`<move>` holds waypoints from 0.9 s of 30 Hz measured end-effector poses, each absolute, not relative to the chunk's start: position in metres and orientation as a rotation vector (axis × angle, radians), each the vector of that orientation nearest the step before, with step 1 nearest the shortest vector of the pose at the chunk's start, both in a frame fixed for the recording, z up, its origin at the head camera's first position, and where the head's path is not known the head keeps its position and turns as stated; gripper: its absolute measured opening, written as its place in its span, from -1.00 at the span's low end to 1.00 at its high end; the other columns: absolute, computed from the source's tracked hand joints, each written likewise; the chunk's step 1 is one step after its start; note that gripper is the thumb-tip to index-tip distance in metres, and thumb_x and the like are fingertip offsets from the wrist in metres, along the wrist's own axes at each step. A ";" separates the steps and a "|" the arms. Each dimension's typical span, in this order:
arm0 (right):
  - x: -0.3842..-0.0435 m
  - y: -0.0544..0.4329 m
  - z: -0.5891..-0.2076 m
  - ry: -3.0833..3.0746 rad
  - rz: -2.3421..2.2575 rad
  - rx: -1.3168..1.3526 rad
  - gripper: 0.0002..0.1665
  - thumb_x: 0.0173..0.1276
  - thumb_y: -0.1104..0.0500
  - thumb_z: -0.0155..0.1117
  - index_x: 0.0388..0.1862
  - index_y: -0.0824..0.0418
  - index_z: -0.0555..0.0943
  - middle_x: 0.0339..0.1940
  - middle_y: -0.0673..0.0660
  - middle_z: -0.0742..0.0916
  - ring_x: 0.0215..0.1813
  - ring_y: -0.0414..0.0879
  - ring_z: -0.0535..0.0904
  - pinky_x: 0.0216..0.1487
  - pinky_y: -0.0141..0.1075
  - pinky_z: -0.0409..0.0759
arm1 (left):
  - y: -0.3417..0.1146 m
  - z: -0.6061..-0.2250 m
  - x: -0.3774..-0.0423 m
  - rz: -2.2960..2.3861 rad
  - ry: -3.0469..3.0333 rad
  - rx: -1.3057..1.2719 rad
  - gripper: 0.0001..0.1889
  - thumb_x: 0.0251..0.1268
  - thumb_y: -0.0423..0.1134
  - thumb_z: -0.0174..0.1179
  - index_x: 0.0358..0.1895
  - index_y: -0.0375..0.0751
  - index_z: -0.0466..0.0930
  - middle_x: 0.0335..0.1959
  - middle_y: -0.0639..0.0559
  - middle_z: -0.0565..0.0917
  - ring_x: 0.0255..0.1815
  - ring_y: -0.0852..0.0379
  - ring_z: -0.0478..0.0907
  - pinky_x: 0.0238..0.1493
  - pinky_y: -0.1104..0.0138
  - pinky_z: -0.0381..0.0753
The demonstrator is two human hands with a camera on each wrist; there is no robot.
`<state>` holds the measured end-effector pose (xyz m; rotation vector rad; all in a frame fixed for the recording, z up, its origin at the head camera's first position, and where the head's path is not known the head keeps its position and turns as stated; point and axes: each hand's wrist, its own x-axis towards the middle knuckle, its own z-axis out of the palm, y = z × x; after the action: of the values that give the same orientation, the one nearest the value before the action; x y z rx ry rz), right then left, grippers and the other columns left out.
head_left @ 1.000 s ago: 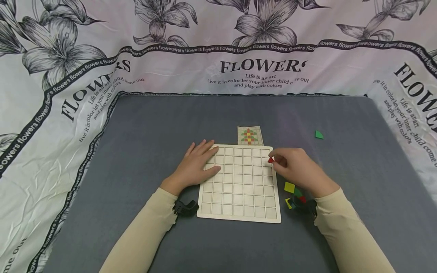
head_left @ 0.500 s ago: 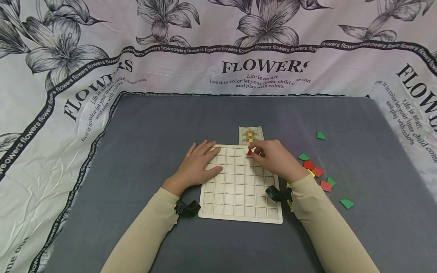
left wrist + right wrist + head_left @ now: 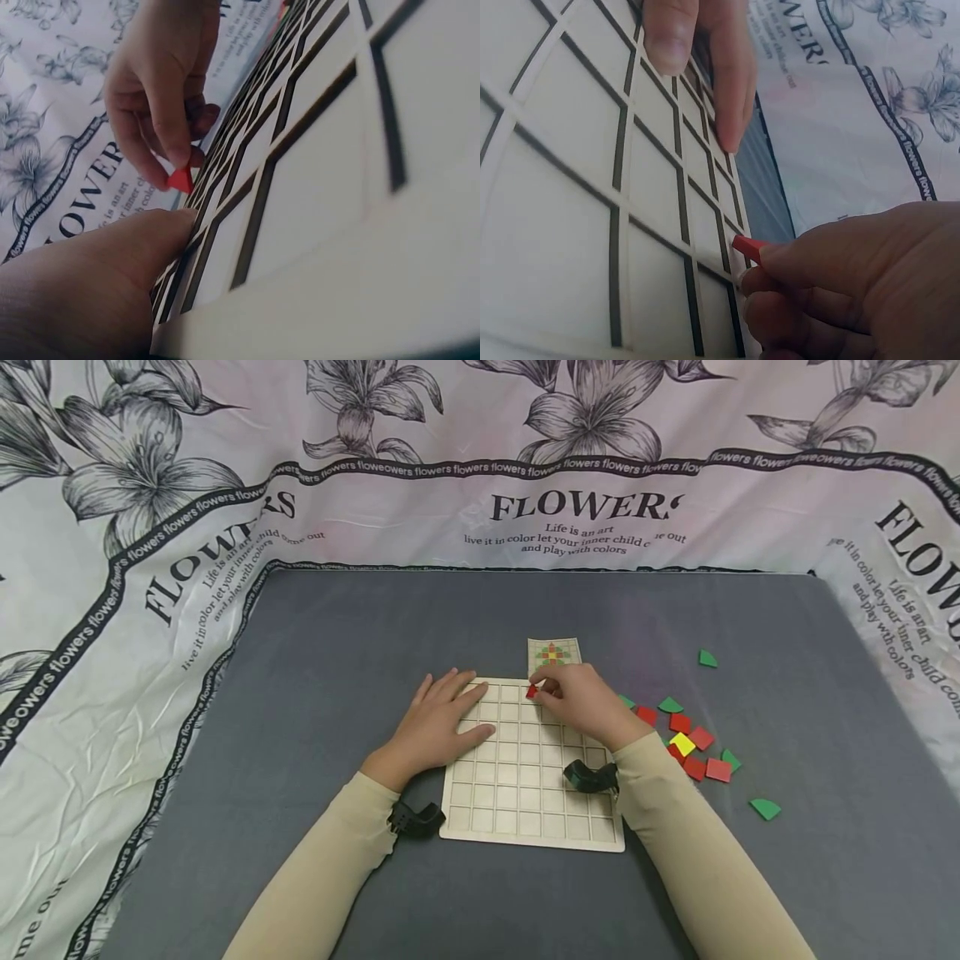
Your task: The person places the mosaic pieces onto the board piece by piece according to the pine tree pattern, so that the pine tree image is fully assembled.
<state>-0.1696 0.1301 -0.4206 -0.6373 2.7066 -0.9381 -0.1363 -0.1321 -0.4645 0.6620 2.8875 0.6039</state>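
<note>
A pale grid board (image 3: pixel 517 822) with square cells lies on the grey table. My left hand (image 3: pixel 435 727) rests on its left edge, fingers spread and thumb over the cells. Between thumb and fingertips, my right hand (image 3: pixel 581 697) pinches a small red tile (image 3: pixel 532 692) over the board's top row. The tile (image 3: pixel 181 180) also shows in the left wrist view, partly covered by fingers, so its full outline is unclear. In the right wrist view the tile (image 3: pixel 748 247) is tilted, close to the cells near the far edge. Whether it touches the board I cannot tell.
Right of the board lie several red tiles (image 3: pixel 702 737), a yellow square tile (image 3: pixel 682 744) and several green quarter-round tiles (image 3: pixel 765 809). One green tile (image 3: pixel 707 658) lies farther back. A pattern card (image 3: pixel 553 652) sits behind the board, partly hidden by my right hand.
My right hand has carried the red tile left from the board's right edge to the top row's middle, uncovering loose tiles at the right. The left hand stays put on the board.
</note>
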 end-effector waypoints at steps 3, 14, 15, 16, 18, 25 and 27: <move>-0.170 0.128 -0.422 2.694 -0.948 -0.628 -0.73 0.54 0.21 0.34 0.13 0.26 0.74 -0.19 0.10 0.83 -0.20 -0.07 0.73 -0.10 -0.11 0.71 | -0.131 -0.466 -0.136 0.599 2.896 0.660 -0.24 0.54 0.29 0.11 0.65 0.03 0.29 0.68 -0.04 0.21 0.75 -0.08 -0.04 0.71 -0.14 -0.26; -0.172 0.126 -0.422 2.709 -0.900 -0.645 -0.74 0.54 0.27 0.28 0.11 0.32 0.74 -0.15 0.18 0.82 -0.14 -0.01 0.74 -0.04 -0.05 0.72 | -0.129 -0.464 -0.134 0.595 2.916 0.648 -0.25 0.54 0.28 0.11 0.64 0.01 0.32 0.67 -0.06 0.24 0.74 -0.09 -0.02 0.70 -0.16 -0.22; -0.171 0.126 -0.422 2.717 -0.892 -0.653 -0.74 0.54 0.28 0.27 0.10 0.33 0.74 -0.15 0.19 0.82 -0.13 0.00 0.74 -0.03 -0.05 0.72 | -0.129 -0.464 -0.134 0.598 2.914 0.648 -0.25 0.54 0.28 0.12 0.64 0.01 0.32 0.67 -0.06 0.23 0.74 -0.09 -0.02 0.70 -0.16 -0.22; -0.171 0.126 -0.422 2.724 -0.885 -0.659 -0.75 0.53 0.29 0.27 0.09 0.33 0.74 -0.14 0.20 0.82 -0.14 0.01 0.74 -0.04 -0.05 0.71 | -0.129 -0.464 -0.134 0.599 2.914 0.649 -0.25 0.54 0.28 0.12 0.64 0.01 0.32 0.67 -0.07 0.23 0.74 -0.09 -0.02 0.71 -0.15 -0.22; -0.171 0.125 -0.422 2.738 -0.872 -0.674 -0.75 0.53 0.30 0.27 0.09 0.33 0.75 -0.12 0.21 0.82 -0.14 0.02 0.74 -0.03 -0.04 0.71 | -0.129 -0.464 -0.135 0.605 2.913 0.652 -0.25 0.54 0.28 0.12 0.64 0.00 0.32 0.67 -0.07 0.23 0.74 -0.10 -0.03 0.71 -0.15 -0.22; -0.169 0.122 -0.423 2.770 -0.827 -0.733 -0.84 0.51 0.30 0.33 -0.04 0.31 0.79 -0.14 0.19 0.80 -0.18 0.00 0.69 -0.09 -0.06 0.71 | -0.129 -0.464 -0.134 0.620 2.913 0.647 -0.25 0.53 0.28 0.14 0.63 0.01 0.32 0.67 -0.07 0.24 0.75 -0.09 -0.03 0.71 -0.14 -0.24; -0.169 0.121 -0.423 2.776 -0.813 -0.755 -0.85 0.51 0.31 0.33 -0.09 0.29 0.80 -0.18 0.17 0.79 -0.24 -0.03 0.65 -0.13 -0.09 0.68 | -0.128 -0.464 -0.134 0.624 2.912 0.644 -0.25 0.53 0.27 0.15 0.63 0.01 0.32 0.67 -0.07 0.24 0.75 -0.09 -0.03 0.71 -0.14 -0.24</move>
<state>-0.1689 0.1213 -0.4233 -0.7551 2.7757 -0.8128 -0.1340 -0.1285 -0.4644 0.6443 2.9121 0.6236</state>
